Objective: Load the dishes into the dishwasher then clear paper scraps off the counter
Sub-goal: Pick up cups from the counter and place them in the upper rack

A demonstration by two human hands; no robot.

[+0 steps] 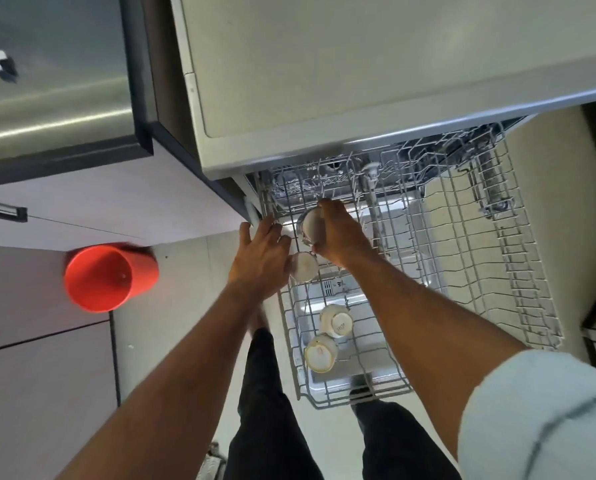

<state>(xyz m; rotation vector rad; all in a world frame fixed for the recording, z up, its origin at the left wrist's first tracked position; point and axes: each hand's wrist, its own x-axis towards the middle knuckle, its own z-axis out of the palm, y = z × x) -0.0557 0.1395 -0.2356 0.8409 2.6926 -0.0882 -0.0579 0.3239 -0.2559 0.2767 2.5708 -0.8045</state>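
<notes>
While the wire rack (463,271) stands pulled out from under the counter (359,64), the right hand (338,233) grips a pale cup (312,225) over its far left corner. Beside it, the left hand (260,258) touches a second cup (304,267) with straight fingers. Two more cups (336,320) sit nearer in the rack. A red bucket (106,277) stands on the floor at left.

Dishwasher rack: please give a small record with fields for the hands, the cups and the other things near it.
rack: wire dishwasher rack, pulled out
right hand: right hand grips a cup over the rack's far left part
left hand: left hand rests with straight fingers at a second cup
other cups: two pale cups nearer the person
floor: red bin, left of the rack
</notes>
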